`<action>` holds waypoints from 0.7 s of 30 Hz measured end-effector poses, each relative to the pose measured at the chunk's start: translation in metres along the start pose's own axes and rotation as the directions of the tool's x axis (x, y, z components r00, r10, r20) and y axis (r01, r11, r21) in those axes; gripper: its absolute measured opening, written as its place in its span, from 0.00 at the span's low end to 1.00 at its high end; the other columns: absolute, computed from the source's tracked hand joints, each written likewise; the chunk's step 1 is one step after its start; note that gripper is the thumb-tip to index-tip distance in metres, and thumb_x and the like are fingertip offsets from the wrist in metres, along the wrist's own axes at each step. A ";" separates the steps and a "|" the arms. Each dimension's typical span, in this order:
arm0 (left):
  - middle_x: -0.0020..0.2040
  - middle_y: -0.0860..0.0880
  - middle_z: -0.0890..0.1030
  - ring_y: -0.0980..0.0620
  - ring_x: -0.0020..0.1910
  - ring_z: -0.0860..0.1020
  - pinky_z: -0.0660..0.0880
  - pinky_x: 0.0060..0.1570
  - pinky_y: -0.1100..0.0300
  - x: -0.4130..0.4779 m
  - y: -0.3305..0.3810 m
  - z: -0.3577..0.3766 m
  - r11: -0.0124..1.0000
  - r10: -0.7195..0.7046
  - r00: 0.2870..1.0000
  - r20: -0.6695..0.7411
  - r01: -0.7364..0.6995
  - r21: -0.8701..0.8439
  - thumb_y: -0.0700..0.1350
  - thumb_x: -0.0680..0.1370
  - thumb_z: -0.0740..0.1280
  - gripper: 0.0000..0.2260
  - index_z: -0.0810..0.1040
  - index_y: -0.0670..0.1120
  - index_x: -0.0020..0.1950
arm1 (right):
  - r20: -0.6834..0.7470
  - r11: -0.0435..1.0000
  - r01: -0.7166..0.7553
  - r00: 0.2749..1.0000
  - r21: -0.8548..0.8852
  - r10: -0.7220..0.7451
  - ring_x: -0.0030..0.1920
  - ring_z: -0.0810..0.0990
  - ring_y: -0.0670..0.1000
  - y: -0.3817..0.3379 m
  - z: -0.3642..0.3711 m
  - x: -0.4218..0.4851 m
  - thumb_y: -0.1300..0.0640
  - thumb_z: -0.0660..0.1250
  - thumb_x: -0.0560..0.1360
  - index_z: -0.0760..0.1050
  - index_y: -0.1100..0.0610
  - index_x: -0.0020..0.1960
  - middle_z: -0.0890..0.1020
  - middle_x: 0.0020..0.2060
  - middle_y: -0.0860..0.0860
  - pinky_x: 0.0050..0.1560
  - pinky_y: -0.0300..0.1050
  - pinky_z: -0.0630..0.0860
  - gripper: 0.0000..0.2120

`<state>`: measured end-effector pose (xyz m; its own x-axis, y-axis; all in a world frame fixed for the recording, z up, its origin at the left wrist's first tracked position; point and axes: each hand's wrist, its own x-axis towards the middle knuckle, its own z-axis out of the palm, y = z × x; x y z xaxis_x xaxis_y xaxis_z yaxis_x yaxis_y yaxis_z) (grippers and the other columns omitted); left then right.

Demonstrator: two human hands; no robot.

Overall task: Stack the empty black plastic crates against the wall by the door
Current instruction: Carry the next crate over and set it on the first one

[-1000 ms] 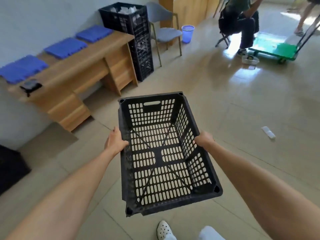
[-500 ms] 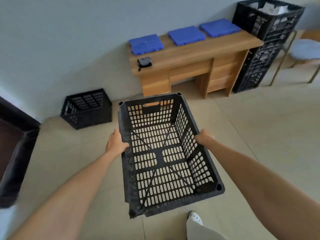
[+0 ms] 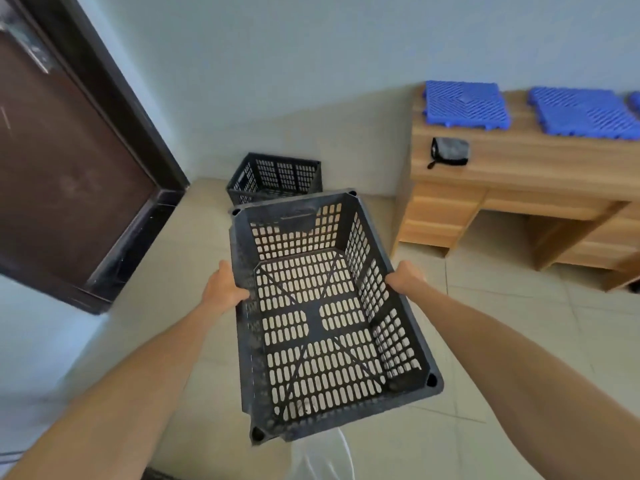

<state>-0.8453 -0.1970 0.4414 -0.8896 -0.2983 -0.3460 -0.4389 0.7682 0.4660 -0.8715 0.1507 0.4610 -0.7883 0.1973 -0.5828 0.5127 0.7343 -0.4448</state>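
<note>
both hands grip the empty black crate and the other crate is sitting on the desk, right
Not quite. The left hand and right hand do grip the empty black crate, but the head view shows the other crate on the floor by the wall, left of the desk.

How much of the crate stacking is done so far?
Done: one black crate sits on the floor against the wall beside the door. In hand: a second empty crate is carried above the floor, with the left hand and right hand gripping its long sides. Left: setting it onto the first one. Whether more crates wait elsewhere, this view does not show.
</note>
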 end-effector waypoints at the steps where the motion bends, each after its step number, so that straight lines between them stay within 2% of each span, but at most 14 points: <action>1: 0.52 0.42 0.76 0.42 0.53 0.77 0.77 0.49 0.47 0.019 -0.004 -0.010 1.000 -0.015 1.000 0.009 0.015 -0.008 0.38 0.69 0.74 0.23 0.63 0.42 0.55 | 0.005 1.000 0.009 1.000 0.005 -0.009 0.45 0.79 0.55 -0.021 0.003 0.013 0.62 0.61 0.78 0.73 0.67 0.61 0.79 0.47 0.58 0.38 0.41 0.74 0.14; 3: 0.54 0.42 0.76 0.42 0.54 0.77 0.77 0.50 0.47 0.058 -0.009 -0.029 0.999 -0.038 0.999 0.021 0.038 -0.014 0.39 0.69 0.75 0.24 0.64 0.42 0.57 | 0.025 1.000 0.024 0.999 0.012 -0.025 0.49 0.80 0.56 -0.060 0.009 0.038 0.63 0.61 0.78 0.72 0.67 0.61 0.79 0.50 0.59 0.45 0.45 0.76 0.13; 7: 0.56 0.42 0.76 0.42 0.56 0.77 0.76 0.50 0.49 0.132 -0.011 -0.064 0.998 -0.054 0.998 0.012 0.055 -0.041 0.39 0.69 0.75 0.24 0.64 0.43 0.58 | 0.045 0.999 0.027 0.999 -0.042 -0.025 0.41 0.77 0.52 -0.133 0.010 0.085 0.62 0.60 0.80 0.72 0.67 0.56 0.74 0.44 0.56 0.42 0.42 0.73 0.09; 10: 0.55 0.42 0.76 0.42 0.56 0.76 0.74 0.48 0.51 0.188 -0.008 -0.083 0.996 -0.067 0.998 0.015 0.067 -0.052 0.38 0.69 0.74 0.24 0.64 0.43 0.56 | 0.048 0.998 0.033 0.998 -0.058 -0.030 0.38 0.75 0.52 -0.182 0.007 0.127 0.61 0.60 0.80 0.72 0.68 0.62 0.73 0.40 0.55 0.39 0.42 0.72 0.14; 12: 0.56 0.42 0.76 0.42 0.57 0.76 0.75 0.50 0.50 0.229 -0.004 -0.092 0.996 -0.072 0.997 0.011 0.072 -0.060 0.37 0.69 0.74 0.24 0.64 0.43 0.57 | 0.055 0.996 0.045 0.998 -0.075 -0.041 0.38 0.73 0.51 -0.211 0.006 0.159 0.61 0.60 0.80 0.71 0.69 0.63 0.73 0.43 0.56 0.40 0.42 0.71 0.15; 16: 0.57 0.41 0.77 0.41 0.57 0.77 0.76 0.54 0.46 0.312 0.008 -0.105 0.995 -0.083 0.996 0.022 0.084 -0.049 0.38 0.68 0.75 0.25 0.64 0.42 0.59 | 0.095 0.995 0.063 0.994 -0.083 -0.055 0.30 0.70 0.48 -0.269 0.000 0.236 0.60 0.60 0.81 0.72 0.68 0.63 0.73 0.40 0.54 0.28 0.39 0.67 0.15; 18: 0.56 0.40 0.77 0.40 0.56 0.77 0.77 0.53 0.44 0.354 0.021 -0.114 0.993 -0.105 0.994 0.014 0.106 -0.050 0.38 0.68 0.75 0.26 0.64 0.42 0.59 | 0.113 0.995 0.055 0.992 -0.085 -0.046 0.31 0.71 0.48 -0.297 -0.006 0.276 0.59 0.61 0.81 0.72 0.68 0.64 0.73 0.39 0.54 0.27 0.39 0.67 0.15; 21: 0.54 0.40 0.77 0.40 0.54 0.78 0.77 0.49 0.45 0.412 0.045 -0.129 0.992 -0.110 0.994 0.007 0.110 -0.063 0.36 0.68 0.74 0.25 0.64 0.41 0.58 | 0.113 0.993 0.057 0.993 -0.104 -0.045 0.39 0.75 0.53 -0.342 -0.022 0.330 0.59 0.61 0.80 0.72 0.68 0.64 0.75 0.44 0.57 0.35 0.42 0.72 0.16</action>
<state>-1.2477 -0.3588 0.4250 -0.8349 -0.3771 -0.4010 -0.5415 0.6936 0.4751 -1.3143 -0.0209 0.4352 -0.7668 0.0895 -0.6356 0.4291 0.8079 -0.4038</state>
